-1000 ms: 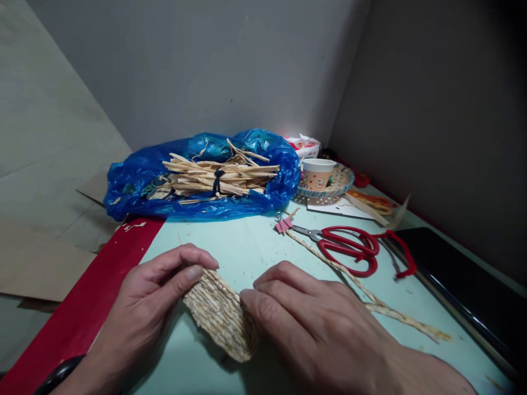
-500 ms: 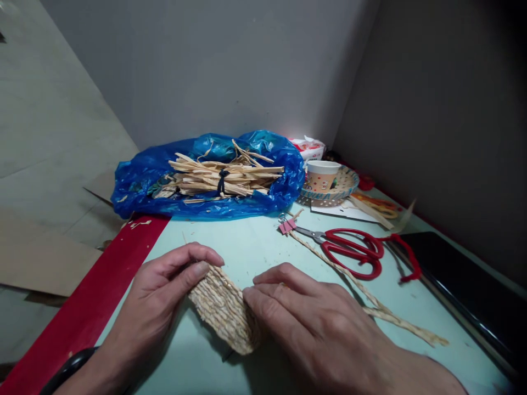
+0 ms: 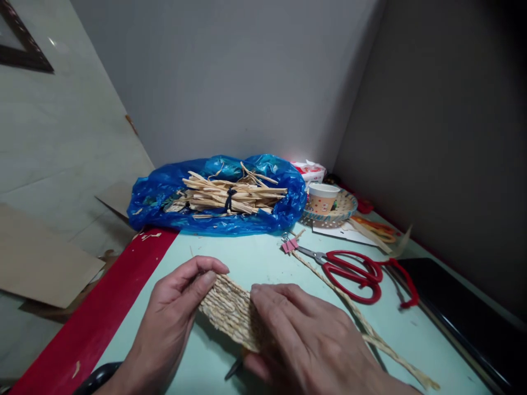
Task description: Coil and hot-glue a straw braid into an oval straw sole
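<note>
A ribbed piece of woven straw [image 3: 230, 312] is held above the table between my two hands. My left hand [image 3: 181, 302] pinches its upper left end between thumb and fingers. My right hand [image 3: 307, 323] is closed over the right end, fingers along the top and the thumb partly showing underneath, so that end is mostly hidden. Below the piece a dark narrow tip [image 3: 234, 370] pokes out; what it belongs to is unclear. A thin braided straw cord [image 3: 354, 307] runs beside my right hand, its far end at a pink binder clip [image 3: 290, 246].
Red-handled scissors [image 3: 354, 274] lie right of centre. A blue plastic bag [image 3: 164, 219] holds a tied straw bundle [image 3: 247, 197]. Behind are a paper cup [image 3: 321, 200] and a woven basket [image 3: 349, 206]. A black flat object [image 3: 461, 318] lies right; a black curved handle [image 3: 99, 376] lies near my left wrist.
The view has tilted up, so everything sits lower. My right hand has moved further over the woven piece, covering more of its right end, and the dark tip shows more below.
</note>
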`<state>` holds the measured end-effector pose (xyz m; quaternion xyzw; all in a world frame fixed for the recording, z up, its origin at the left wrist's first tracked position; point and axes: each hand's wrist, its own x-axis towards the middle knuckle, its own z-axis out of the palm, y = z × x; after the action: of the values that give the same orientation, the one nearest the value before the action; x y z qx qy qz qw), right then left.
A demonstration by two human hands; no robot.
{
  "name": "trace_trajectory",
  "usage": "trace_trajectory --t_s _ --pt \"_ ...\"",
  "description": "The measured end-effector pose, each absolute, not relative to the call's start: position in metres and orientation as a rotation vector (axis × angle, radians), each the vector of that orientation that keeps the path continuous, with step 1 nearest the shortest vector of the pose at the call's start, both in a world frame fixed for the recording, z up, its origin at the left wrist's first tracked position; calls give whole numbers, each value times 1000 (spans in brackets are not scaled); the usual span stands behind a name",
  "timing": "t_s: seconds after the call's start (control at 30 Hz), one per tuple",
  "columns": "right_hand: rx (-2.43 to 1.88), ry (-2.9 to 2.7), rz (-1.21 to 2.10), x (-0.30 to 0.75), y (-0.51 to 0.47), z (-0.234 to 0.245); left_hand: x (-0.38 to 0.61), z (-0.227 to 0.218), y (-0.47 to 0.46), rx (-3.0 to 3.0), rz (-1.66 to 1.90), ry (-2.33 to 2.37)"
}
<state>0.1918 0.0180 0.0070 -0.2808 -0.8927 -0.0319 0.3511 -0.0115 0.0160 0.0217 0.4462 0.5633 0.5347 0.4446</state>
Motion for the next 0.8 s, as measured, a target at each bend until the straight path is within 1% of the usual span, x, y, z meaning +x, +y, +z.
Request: trace_trajectory --t_s 0.1,0.23,0.33,0.43,0.57,0.67,0.8 --pt "-705 -2288 -146 192 19 7 -9 21 15 1008 1306 1294" --pt "-822 -2310 69 193 20 12 -16 22 17 1046 1208 1272" --pt "-859 -2336 255 197 19 21 -27 24 18 1393 1256 1389" --pt "-940 -2327 309 200 15 32 -33 26 15 1882 1256 1412" --pt "-989 -2299 298 201 13 36 -32 24 7 2406 974 1218" --pt "-980 -2319 269 200 14 35 -29 19 6 2588 813 1184" --pt "-916 -2348 225 200 14 34 -28 16 5 2688 780 1193"
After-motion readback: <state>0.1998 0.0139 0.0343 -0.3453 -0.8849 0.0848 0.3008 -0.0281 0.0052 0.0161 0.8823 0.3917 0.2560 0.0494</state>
